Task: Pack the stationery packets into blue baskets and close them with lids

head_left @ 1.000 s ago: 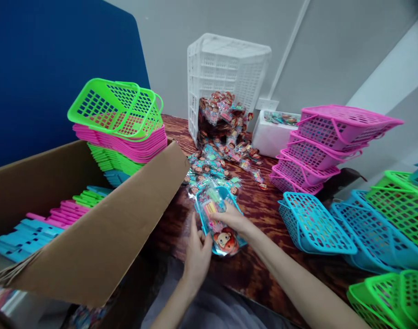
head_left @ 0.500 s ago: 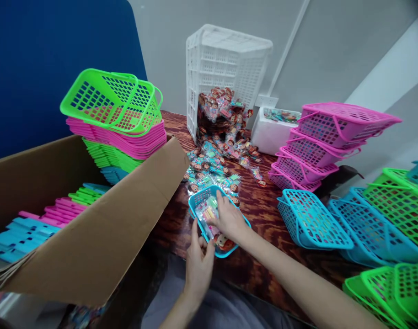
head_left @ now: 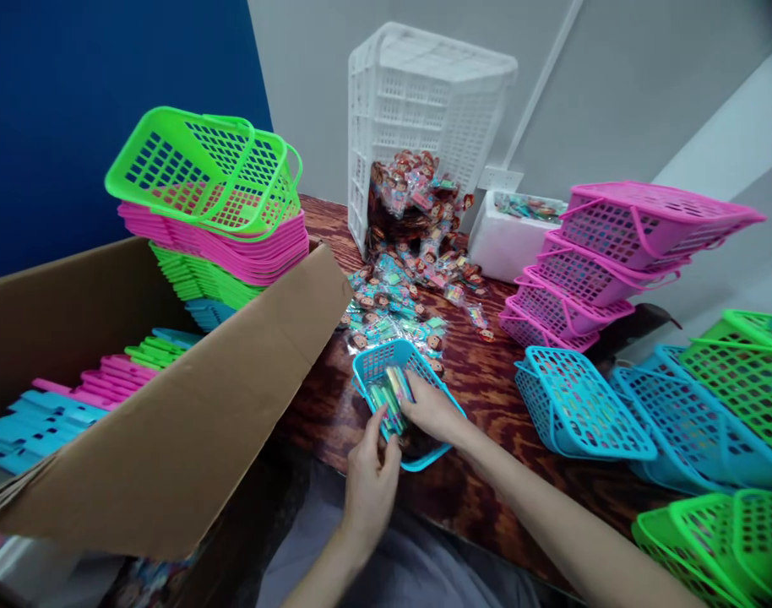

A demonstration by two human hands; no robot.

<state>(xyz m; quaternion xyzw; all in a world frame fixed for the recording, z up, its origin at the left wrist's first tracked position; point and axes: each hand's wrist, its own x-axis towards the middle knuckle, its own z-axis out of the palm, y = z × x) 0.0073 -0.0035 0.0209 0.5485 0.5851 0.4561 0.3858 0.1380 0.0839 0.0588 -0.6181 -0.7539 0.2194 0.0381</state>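
Observation:
A small blue plastic basket (head_left: 382,361) sits on the wooden table just in front of me. A clear packet of coloured stationery (head_left: 389,395) lies inside it. My right hand (head_left: 434,414) is inside the basket, fingers curled down onto the packet. My left hand (head_left: 370,480) is at the basket's near rim, fingers closed on the packet's near end. A heap of similar cartoon-face packets (head_left: 399,300) lies just beyond the basket.
A white crate (head_left: 424,101) spills packets at the back. An open cardboard box (head_left: 189,422) with flat coloured pieces is on the left, stacked green and pink baskets (head_left: 209,211) behind it. Pink (head_left: 607,253), blue (head_left: 582,405) and green baskets (head_left: 734,380) crowd the right, beside a white foam box (head_left: 500,245).
The packet went from lying across the basket's top to being pushed down inside it. Both hands followed it in, and the view shifted slightly.

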